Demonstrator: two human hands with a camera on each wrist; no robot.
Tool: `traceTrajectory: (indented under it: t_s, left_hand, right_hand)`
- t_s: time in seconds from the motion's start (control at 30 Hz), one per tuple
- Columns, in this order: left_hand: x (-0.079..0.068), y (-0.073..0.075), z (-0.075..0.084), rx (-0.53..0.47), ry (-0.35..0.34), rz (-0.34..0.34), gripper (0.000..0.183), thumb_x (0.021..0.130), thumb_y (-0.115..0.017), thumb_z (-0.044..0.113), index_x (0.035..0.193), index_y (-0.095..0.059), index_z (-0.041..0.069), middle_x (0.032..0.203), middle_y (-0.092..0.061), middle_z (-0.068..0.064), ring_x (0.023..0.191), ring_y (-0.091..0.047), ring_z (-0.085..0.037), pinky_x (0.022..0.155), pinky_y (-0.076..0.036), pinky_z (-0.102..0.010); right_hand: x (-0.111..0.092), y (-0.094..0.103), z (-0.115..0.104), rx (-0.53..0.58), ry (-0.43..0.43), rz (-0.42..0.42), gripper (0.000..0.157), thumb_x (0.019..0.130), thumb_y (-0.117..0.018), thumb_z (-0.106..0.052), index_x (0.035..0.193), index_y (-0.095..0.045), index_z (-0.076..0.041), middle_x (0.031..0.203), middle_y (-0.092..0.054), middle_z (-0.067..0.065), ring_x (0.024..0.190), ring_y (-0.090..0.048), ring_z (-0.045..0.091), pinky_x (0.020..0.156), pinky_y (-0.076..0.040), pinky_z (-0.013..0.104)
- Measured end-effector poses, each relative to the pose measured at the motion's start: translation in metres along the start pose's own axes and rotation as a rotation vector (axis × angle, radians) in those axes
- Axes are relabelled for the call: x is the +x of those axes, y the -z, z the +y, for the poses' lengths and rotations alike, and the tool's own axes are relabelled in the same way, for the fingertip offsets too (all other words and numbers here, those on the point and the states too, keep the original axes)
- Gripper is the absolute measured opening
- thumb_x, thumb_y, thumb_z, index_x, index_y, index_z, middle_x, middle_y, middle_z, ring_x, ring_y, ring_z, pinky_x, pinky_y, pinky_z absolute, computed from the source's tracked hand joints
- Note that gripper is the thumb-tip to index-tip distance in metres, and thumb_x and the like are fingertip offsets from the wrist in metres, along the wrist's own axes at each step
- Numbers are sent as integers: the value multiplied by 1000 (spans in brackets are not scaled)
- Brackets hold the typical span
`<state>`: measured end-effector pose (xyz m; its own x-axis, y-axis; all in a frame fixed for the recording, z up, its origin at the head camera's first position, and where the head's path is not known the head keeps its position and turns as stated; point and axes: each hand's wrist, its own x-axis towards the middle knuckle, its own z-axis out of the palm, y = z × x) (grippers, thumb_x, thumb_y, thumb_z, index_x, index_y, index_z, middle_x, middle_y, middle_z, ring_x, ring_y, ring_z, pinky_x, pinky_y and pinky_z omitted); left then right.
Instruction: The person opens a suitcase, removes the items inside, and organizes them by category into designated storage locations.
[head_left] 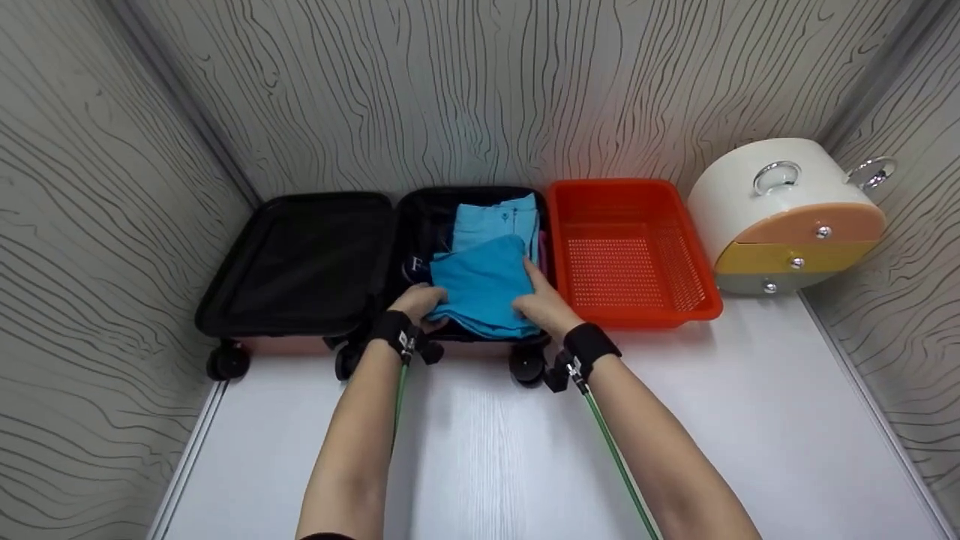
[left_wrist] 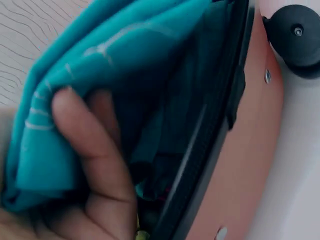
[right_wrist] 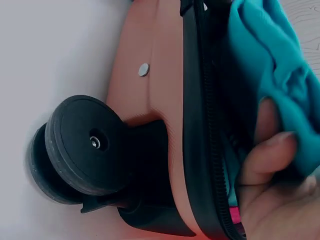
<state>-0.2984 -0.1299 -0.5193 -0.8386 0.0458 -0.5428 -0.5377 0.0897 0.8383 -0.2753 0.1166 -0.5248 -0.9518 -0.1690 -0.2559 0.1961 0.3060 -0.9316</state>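
Note:
A folded bright blue garment (head_left: 484, 285) is held over the right half of an opened pink suitcase (head_left: 472, 349) with black lining. My left hand (head_left: 418, 301) grips its left edge, and in the left wrist view the thumb (left_wrist: 82, 125) lies against the folded layers. At the opposite edge my right hand (head_left: 546, 306) pinches the cloth; the right wrist view shows the garment (right_wrist: 280, 75) bunched beside the thumb, above the zipped rim. Under and behind it, a lighter blue folded garment (head_left: 487, 223) lies in the suitcase. Dark cloth with a white letter (head_left: 416, 265) shows at the left.
The suitcase's other half (head_left: 300, 262), black inside, lies open on the left. A red plastic basket (head_left: 637, 319) adjoins the suitcase on the right. Beyond it stands a rounded white drawer box (head_left: 750, 191) with coloured drawers. Black wheels (head_left: 527, 365) jut toward the front; patterned walls enclose the table.

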Motion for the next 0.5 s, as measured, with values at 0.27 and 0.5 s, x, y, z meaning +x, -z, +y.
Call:
traceTrajectory:
  t_s: [0.27, 0.5]
  left_hand:
    - [1, 4, 1, 309, -97, -35, 66, 99, -52, 15, 161, -31, 10, 166, -26, -15, 138, -40, -32, 108, -43, -51]
    - [-5, -4, 8, 326, -213, -55, 60, 104, -44, 13, 161, -28, 4, 167, -25, -14, 128, -44, -28, 105, -36, -40]
  right_hand:
    - [3, 0, 2, -169, 100, 38, 62, 102, -51, -12, 160, -31, -4, 165, -28, 17, 151, -23, 33, 121, -23, 48]
    - [3, 8, 1, -232, 154, 6, 67, 99, -46, -5, 162, -22, 0, 167, -21, 17, 154, -18, 32, 123, -18, 44]
